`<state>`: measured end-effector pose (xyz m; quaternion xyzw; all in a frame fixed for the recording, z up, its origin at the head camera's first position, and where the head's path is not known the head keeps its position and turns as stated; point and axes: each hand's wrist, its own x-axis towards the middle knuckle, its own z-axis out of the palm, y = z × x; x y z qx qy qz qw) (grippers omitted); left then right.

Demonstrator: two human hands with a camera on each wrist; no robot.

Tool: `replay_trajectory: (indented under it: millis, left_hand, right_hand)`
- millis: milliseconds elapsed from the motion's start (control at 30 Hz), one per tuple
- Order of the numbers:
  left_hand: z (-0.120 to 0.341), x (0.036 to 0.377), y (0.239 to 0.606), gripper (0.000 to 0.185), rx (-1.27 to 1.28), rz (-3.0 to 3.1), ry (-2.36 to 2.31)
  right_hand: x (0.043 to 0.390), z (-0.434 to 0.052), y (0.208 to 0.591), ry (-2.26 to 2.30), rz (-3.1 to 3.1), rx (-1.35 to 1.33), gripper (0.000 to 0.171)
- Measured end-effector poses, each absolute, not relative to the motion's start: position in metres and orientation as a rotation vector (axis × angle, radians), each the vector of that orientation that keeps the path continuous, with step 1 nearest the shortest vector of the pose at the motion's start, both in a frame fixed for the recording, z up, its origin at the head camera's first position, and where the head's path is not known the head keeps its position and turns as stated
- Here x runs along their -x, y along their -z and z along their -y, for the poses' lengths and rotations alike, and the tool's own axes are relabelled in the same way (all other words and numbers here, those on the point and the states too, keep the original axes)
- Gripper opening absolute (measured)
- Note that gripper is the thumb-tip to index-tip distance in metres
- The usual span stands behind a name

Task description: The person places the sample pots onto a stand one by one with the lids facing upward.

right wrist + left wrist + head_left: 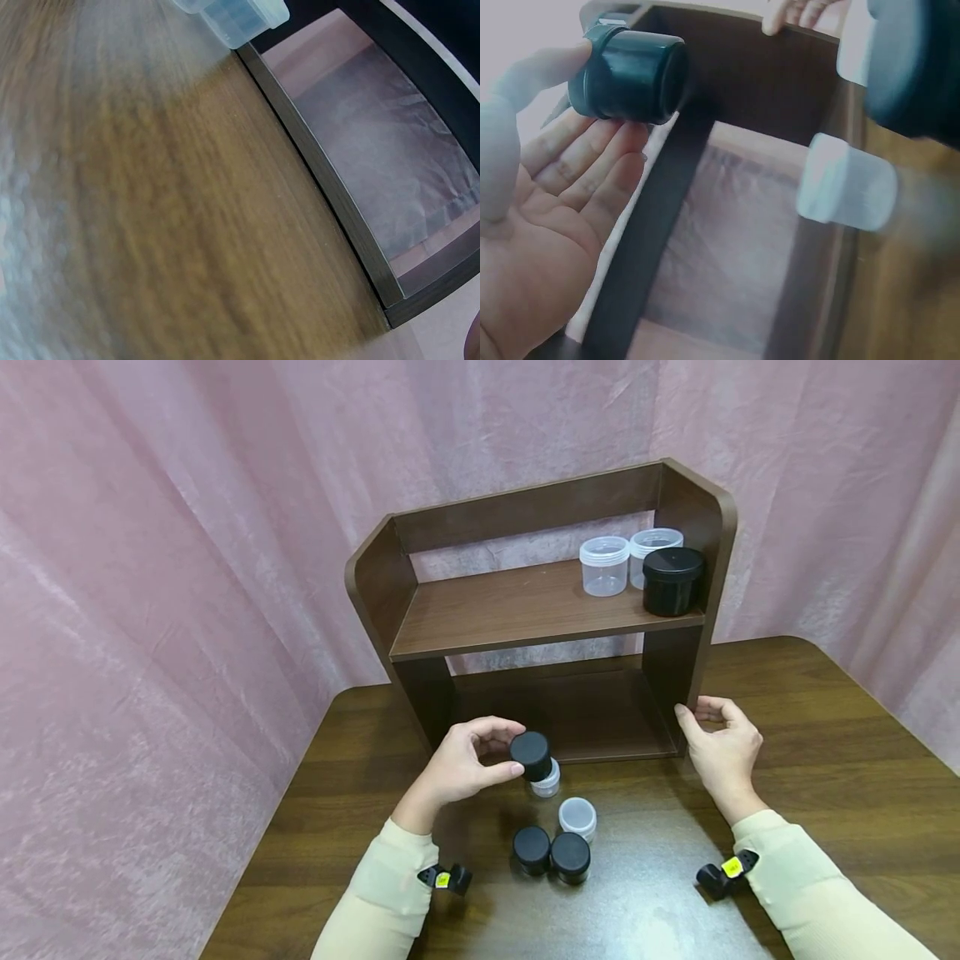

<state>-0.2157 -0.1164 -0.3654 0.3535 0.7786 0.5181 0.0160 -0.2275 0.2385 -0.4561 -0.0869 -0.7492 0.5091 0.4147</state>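
My left hand (pixel 467 767) holds a small black lidded jar (pixel 530 755) between thumb and fingers, raised in front of the lower shelf. In the left wrist view that jar (pixel 634 75) lies sideways across the fingertips. Just behind it on the table stands a small clear jar (pixel 550 783), partly hidden. My right hand (pixel 722 752) grips the right side panel of the brown wooden shelf (pixel 480 610) near its base, thumb at the front edge and fingers on the outer side. Only a sliver of this hand enters the right wrist view.
Nearer on the table are a clear jar (pixel 577 815) and two black-lidded jars, one left (pixel 532 847) and one right (pixel 570 856). The upper shelf carries two larger clear jars (pixel 604 570) and a large black jar (pixel 672 583) at its right end. Pink curtains (pixel 225 527) hang behind.
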Motion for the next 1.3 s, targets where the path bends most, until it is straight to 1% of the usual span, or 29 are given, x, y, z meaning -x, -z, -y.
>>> replay_trajectory:
  millis: [367,633,967,1300]
  left_hand:
    - [0.095,0.217,0.311,0.040,-1.400,-2.441,-1.578]
    - [0.074,0.226,0.267,0.040,-1.522,-2.485,-1.577]
    - [0.044,0.250,0.229,0.038,-1.452,-2.546,-1.606]
    - [0.018,0.273,0.212,0.039,-1.268,-2.547,-1.617]
  right_hand:
    - [0.227,-0.239,0.455,-1.265,1.896,0.233,0.026]
    - [0.226,-0.239,0.454,-1.273,1.908,0.243,0.027]
    - [0.226,-0.238,0.454,-1.295,1.910,0.242,0.026]
    - [0.227,-0.239,0.456,-1.264,1.901,0.240,0.025]
